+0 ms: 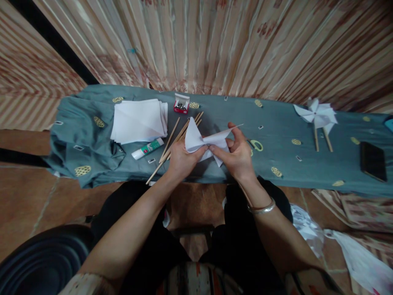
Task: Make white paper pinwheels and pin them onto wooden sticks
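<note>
Between both hands, over the near edge of the cloth, is a white paper pinwheel (194,137) with its points folded in. My left hand (184,159) grips its left side, thumb pressed near the centre. From the other side my right hand (238,157) pinches the paper, its thumb also at the centre, where a small dark spot shows. Several wooden sticks (166,155) lie beside and partly behind my left hand. Scissors with yellow-green handles (256,145) lie just right of my right hand, partly hidden by it.
Left on the blue-green cloth (276,131) are a stack of white paper (138,121), a glue stick (147,148) and a small red box (181,104) of metal pins. Finished-looking pinwheels on sticks (317,114) and a dark phone (373,161) lie right. A curtain (196,45) hangs behind.
</note>
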Demonstrator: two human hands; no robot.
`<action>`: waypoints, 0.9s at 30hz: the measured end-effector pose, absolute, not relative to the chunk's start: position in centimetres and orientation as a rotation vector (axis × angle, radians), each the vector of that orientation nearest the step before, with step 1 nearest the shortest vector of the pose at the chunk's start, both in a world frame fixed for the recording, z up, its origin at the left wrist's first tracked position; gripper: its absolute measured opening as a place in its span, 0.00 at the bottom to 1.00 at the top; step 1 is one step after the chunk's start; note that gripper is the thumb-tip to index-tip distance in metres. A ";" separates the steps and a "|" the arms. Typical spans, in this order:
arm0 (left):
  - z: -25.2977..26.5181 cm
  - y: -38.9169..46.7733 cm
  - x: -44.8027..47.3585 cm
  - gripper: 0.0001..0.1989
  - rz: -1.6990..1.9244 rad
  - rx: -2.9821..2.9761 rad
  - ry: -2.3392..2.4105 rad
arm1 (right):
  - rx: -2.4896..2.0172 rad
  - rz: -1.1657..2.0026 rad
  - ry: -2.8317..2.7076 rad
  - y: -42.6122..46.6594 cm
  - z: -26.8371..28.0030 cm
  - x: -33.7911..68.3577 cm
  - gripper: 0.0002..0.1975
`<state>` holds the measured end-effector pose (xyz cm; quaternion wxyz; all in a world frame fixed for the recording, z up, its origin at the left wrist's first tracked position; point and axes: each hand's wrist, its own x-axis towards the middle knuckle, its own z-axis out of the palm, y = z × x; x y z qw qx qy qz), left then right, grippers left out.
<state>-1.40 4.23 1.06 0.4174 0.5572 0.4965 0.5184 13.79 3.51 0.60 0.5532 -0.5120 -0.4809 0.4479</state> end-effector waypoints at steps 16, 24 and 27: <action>0.8 4.3 -1.4 0.14 1.265 1.280 1.193 | -1.211 1.031 -1.199 3.5 1.1 13.7 0.47; 0.7 4.4 -1.5 0.15 1.289 1.268 1.189 | -1.234 1.042 -1.199 3.4 1.3 13.7 0.48; 0.7 4.4 -1.5 0.15 1.294 1.217 1.165 | -1.231 1.056 -1.212 3.4 1.3 13.8 0.49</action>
